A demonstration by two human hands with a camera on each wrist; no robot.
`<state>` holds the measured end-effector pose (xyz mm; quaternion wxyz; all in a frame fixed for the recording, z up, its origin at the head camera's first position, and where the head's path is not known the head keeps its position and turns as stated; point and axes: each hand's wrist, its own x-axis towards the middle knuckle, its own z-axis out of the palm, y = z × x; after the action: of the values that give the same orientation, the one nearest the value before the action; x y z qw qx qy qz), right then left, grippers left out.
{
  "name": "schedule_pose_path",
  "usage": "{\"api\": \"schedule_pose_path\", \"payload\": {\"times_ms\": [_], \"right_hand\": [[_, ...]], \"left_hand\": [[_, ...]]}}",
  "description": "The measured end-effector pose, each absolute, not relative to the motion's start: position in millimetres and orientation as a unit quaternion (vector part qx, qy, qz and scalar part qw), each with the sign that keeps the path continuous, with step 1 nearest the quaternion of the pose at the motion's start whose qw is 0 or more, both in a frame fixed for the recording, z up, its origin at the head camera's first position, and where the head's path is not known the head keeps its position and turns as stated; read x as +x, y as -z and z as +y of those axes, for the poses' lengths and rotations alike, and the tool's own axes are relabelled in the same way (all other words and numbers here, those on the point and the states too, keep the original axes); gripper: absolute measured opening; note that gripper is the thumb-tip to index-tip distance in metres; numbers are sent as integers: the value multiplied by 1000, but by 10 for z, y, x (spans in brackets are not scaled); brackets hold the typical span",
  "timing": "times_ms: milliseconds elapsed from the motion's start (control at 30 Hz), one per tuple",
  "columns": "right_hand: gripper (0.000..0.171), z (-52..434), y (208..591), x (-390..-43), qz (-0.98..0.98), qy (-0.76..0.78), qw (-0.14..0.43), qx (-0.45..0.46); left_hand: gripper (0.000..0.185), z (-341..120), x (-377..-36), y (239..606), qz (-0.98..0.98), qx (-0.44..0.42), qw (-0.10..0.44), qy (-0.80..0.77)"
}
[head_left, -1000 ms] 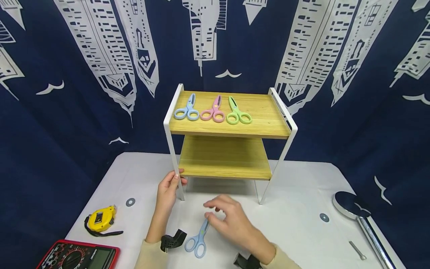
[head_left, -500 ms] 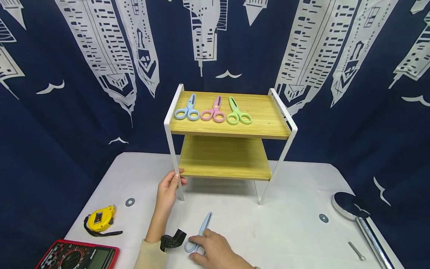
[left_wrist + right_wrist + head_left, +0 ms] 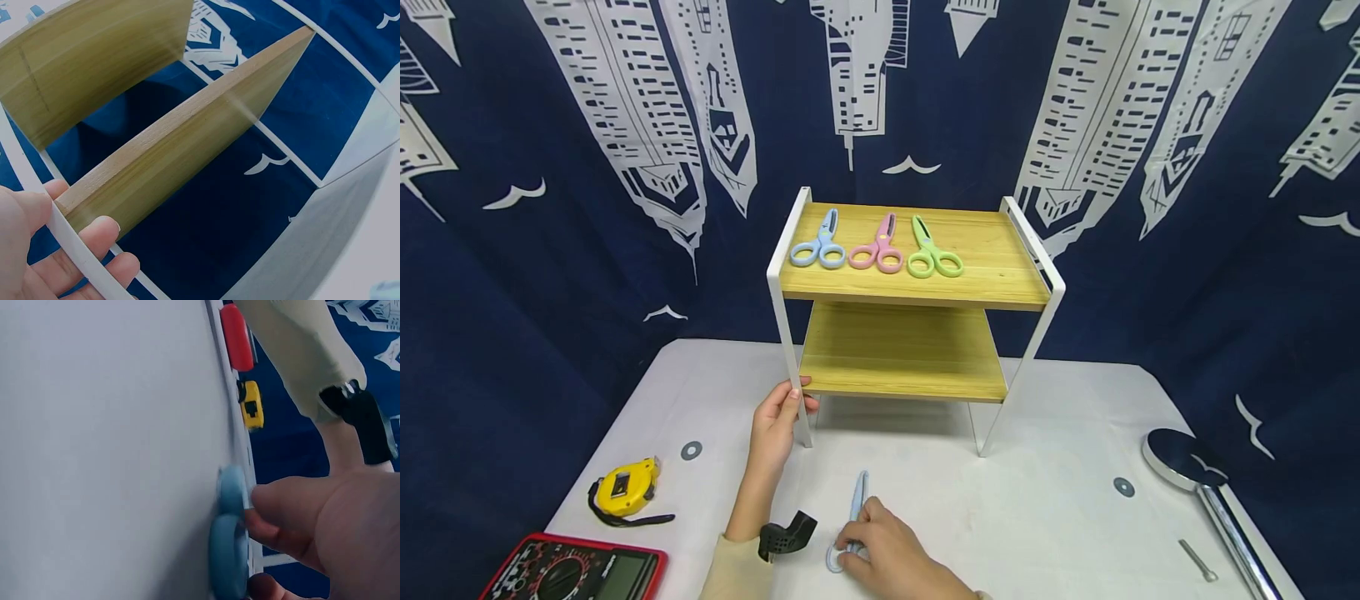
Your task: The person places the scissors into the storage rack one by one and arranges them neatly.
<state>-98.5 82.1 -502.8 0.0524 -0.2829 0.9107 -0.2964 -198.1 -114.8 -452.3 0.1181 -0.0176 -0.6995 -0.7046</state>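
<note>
A pair of light blue scissors [image 3: 857, 502] lies on the white table [image 3: 1045, 508] in front of a two-tier wooden shelf [image 3: 913, 287] with a white frame. My right hand [image 3: 852, 550] pinches the scissors' handle rings [image 3: 228, 550], fingertips [image 3: 275, 503] on their rim. My left hand [image 3: 790, 402] grips the shelf's front left leg [image 3: 75, 247], fingers curled round it just below the lower board [image 3: 187, 147]. On the top board lie blue scissors [image 3: 818, 244], pink scissors [image 3: 877, 247] and green scissors [image 3: 931, 252] side by side.
A yellow tape measure [image 3: 625, 490] and a red multimeter [image 3: 576, 571] sit at the table's front left. A chrome shower head [image 3: 1183, 462] and a small metal pin [image 3: 1197, 560] lie at the right. A dark blue printed curtain hangs behind.
My right hand dropped from above the scissors' blades back to the handle rings and took hold of them. The scissors turned slightly straighter. My left hand stayed on the leg.
</note>
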Motion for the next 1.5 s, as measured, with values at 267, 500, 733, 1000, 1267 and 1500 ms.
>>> {"api": "schedule_pose_path", "payload": {"times_ms": [267,500,733,1000,1267,1500], "right_hand": [[22,938,4935,-1025,932,262,53,-245],[37,1044,4862,-1117,912,325,124,-218],[30,1196,4840,-1193,866,402,192,-225],[23,1247,4797,-1241,842,441,234,-206],[25,1311,4648,-1286,801,502,253,-207],[35,1543,4232,-1359,693,594,289,-290]], "left_hand": [[31,-1136,-1996,4494,-703,-21,120,701],[31,-1135,-1998,4485,-701,-19,118,703],[31,-1132,-1979,4493,-701,-22,117,703],[31,-1130,-1965,4497,-699,-17,113,706],[31,-1130,-1949,4511,-699,-15,112,707],[31,-1134,-1951,4519,-703,-11,119,701]]}}
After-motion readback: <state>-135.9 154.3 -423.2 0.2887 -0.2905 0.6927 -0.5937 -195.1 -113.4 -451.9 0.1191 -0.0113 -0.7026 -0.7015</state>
